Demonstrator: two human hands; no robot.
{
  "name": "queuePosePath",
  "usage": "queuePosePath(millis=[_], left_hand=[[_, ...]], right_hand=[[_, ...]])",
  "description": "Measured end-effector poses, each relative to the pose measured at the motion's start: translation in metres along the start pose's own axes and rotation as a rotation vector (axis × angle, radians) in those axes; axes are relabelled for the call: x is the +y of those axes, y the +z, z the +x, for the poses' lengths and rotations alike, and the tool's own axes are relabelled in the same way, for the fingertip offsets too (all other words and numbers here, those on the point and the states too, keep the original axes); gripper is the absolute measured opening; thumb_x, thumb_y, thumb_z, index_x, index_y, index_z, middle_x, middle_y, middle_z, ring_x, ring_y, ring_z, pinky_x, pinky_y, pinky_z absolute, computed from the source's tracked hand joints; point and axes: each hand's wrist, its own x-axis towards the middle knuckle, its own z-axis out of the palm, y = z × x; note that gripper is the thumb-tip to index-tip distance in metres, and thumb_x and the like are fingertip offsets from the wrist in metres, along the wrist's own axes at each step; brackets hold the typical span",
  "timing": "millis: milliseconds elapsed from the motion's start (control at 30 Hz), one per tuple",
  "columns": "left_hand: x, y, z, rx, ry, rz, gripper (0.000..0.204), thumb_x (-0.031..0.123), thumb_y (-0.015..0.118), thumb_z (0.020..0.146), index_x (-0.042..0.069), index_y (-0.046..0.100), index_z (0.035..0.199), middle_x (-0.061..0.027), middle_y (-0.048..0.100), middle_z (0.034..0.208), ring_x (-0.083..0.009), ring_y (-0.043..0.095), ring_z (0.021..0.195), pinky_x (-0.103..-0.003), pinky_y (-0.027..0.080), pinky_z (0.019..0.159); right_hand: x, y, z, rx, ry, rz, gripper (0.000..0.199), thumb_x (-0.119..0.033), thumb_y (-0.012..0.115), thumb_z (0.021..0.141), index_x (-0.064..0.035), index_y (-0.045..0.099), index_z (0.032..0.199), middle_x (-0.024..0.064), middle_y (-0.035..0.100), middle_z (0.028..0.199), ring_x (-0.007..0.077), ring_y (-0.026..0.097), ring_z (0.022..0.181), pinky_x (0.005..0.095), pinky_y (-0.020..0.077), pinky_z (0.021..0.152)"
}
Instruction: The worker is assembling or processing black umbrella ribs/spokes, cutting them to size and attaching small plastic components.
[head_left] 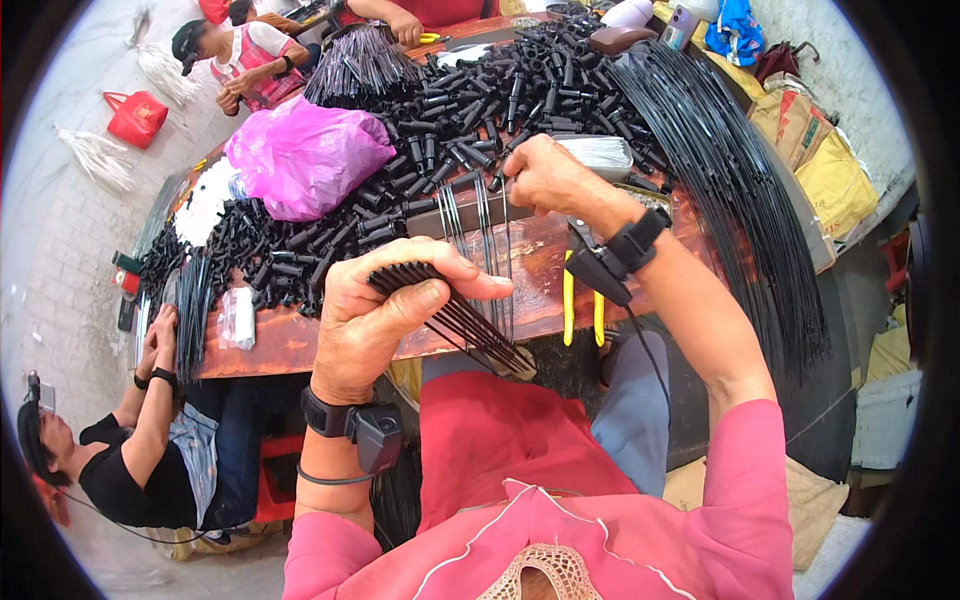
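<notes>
My left hand [352,318] is closed around a bunch of thin black rods [462,318], their thicker ends side by side above the thumb and their shafts slanting down to the right. In front of it, several more thin rods [484,222] lean against a grey metal holder at the table edge. My right hand [556,178] is closed in a pinch at the top of one thin dark rod [506,230] beside them. The fingers partly hide that end. Yellow-handled pliers [569,300] lie just below my right wrist.
Black plastic tubular parts [470,110] are heaped across the wooden table [540,285]. A pink plastic bag [305,155] sits on the left of the heap. Long black rods [720,170] spread along the right side. Co-workers sit at left [130,440] and far left [250,60].
</notes>
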Motion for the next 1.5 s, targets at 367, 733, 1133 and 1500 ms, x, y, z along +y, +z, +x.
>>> queuePosePath(millis=[367,733,1133,1500], left_hand=[[0.0,0.008,0.005,0.104,-0.047,0.074,0.021,0.012,0.058,0.097,-0.002,0.061,0.111,-0.0204,0.07,0.098,-0.0331,0.069,0.099,-0.043,0.054,0.091],[-0.005,0.014,0.015,0.077,-0.048,0.068,0.022,0.013,0.055,0.099,-0.001,0.062,0.113,-0.0149,0.071,0.098,-0.026,0.069,0.098,-0.036,0.054,0.089],[0.001,0.022,0.013,0.07,-0.072,0.112,0.021,0.012,0.056,0.098,-0.002,0.064,0.112,-0.0132,0.07,0.098,-0.022,0.068,0.097,-0.034,0.054,0.089],[-0.001,0.019,0.013,0.071,-0.087,0.079,0.021,0.013,0.056,0.098,-0.002,0.065,0.109,-0.013,0.071,0.1,-0.0204,0.068,0.097,-0.034,0.054,0.09]], right_hand=[[-0.041,-0.037,-0.123,0.001,-0.517,0.021,0.022,-0.007,0.064,0.086,0.0009,0.071,0.105,0.0157,0.07,0.074,0.0202,0.068,0.063,0.034,0.0529,0.059],[-0.077,-0.035,-0.174,0.43,-0.721,-0.831,0.045,-0.013,0.068,0.077,-0.0155,0.063,0.122,0.0076,0.062,0.076,0.0252,0.066,0.065,0.037,0.0504,0.052],[-0.084,-0.035,-0.171,0.458,-0.748,-0.947,0.044,-0.014,0.066,0.079,-0.0186,0.063,0.122,0.0042,0.059,0.078,0.0218,0.066,0.067,0.0352,0.0499,0.051],[-0.074,-0.038,-0.153,0.469,-0.876,-0.83,0.041,-0.011,0.062,0.081,-0.0257,0.062,0.12,0.0023,0.054,0.068,0.0213,0.062,0.062,0.0363,0.049,0.052]])
